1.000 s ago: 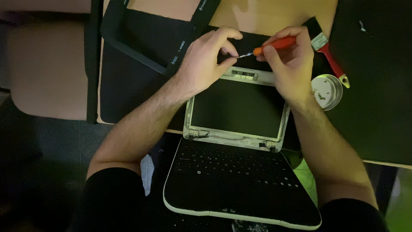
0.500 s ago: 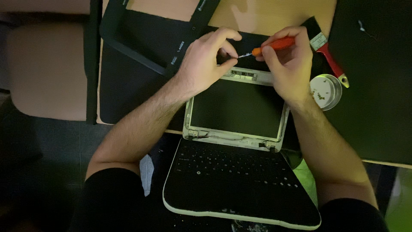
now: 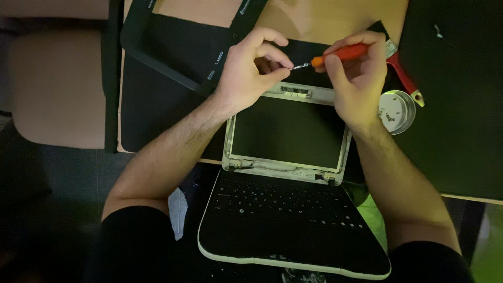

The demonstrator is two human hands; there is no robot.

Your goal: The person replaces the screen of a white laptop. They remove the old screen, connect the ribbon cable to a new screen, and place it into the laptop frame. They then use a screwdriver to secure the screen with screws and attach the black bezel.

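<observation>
A small laptop (image 3: pixel 293 230) lies open and flat, its keyboard on my lap and its bare screen panel (image 3: pixel 288 131) on the table edge with the bezel off. My right hand (image 3: pixel 353 84) holds an orange-handled screwdriver (image 3: pixel 340 53) above the screen's top edge. My left hand (image 3: pixel 251 68) pinches its fingers at the screwdriver's metal tip (image 3: pixel 299 66); something tiny may be between them, but I cannot make it out.
A black screen bezel frame (image 3: pixel 173 63) lies on a black mat (image 3: pixel 152 99) to the left. A small round white dish (image 3: pixel 396 111) with tiny parts sits at right beside a red-handled tool (image 3: pixel 403 78). Another dark mat (image 3: pixel 456 94) covers the wooden table (image 3: pixel 314 18) at right.
Both hands stay above the screen's top edge; the left fingers have shifted slightly at the screwdriver tip. Nothing else has moved.
</observation>
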